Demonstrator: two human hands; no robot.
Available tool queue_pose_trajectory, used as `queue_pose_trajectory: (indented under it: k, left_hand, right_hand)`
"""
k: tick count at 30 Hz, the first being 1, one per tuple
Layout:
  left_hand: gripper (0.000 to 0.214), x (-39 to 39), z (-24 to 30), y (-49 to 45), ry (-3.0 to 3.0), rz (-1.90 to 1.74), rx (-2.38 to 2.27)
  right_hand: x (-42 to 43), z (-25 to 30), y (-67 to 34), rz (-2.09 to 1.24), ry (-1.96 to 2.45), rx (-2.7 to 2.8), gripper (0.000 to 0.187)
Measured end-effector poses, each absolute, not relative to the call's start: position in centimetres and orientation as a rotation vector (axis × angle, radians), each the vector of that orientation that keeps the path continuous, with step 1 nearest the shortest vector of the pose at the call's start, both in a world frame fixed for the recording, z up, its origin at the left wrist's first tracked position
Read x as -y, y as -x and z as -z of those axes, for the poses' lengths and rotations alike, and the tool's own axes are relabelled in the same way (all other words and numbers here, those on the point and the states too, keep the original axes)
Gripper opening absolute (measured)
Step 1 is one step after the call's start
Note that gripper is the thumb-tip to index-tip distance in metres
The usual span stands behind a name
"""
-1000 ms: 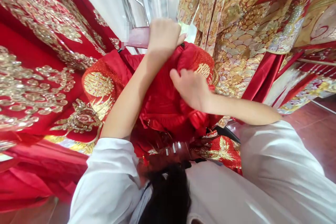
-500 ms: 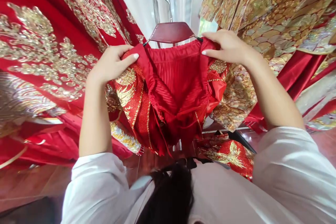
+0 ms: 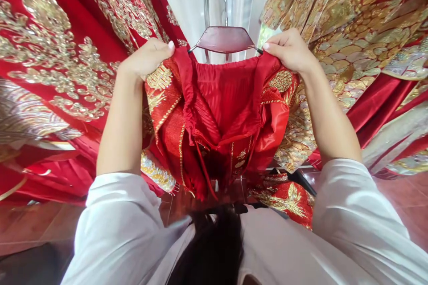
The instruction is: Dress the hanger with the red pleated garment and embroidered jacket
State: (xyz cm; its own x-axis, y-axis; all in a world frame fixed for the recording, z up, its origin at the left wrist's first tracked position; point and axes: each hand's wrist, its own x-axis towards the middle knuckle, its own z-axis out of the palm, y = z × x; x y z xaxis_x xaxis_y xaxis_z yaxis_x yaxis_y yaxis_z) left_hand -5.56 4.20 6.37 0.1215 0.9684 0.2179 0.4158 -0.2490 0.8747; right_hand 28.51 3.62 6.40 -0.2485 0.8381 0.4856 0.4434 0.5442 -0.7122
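apparently, shoulder-settling is the step in hand: your left hand (image 3: 147,59) and right hand (image 3: 288,50) each pinch one shoulder of the gold-embroidered red jacket (image 3: 223,118), on the dark-red hanger (image 3: 224,39) between them. next move likely calls for even, gentle tension both sides.

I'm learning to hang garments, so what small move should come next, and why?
Probably a gentle outward tug on the red garment: the left hand and right hand each grip one side of it beside the hanger, and its neckline edge looks crumpled on the left.
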Motion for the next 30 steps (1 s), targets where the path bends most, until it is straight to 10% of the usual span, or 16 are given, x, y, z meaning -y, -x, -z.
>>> queue_pose_trajectory:
  k: [6,23,30]
  left_hand:
    - [0.044,-3.5,-7.3,4.6,-2.035,-0.852,-1.567]
    - [0.037,-5.7,-9.5,-8.2,-3.266,-0.976,-1.104]
    - [0.050,-6.8,-9.5,-9.7,-3.305,-0.874,-1.446]
  right_hand:
    - [-4.2,-7.1,-30.4,-0.648,1.125,1.836,0.016]
    - [1.3,-3.7,-27.5,0.484,1.522,1.972,0.052]
    - [-0.3,-6.4,-27.6,0.595,1.808,1.971,0.019]
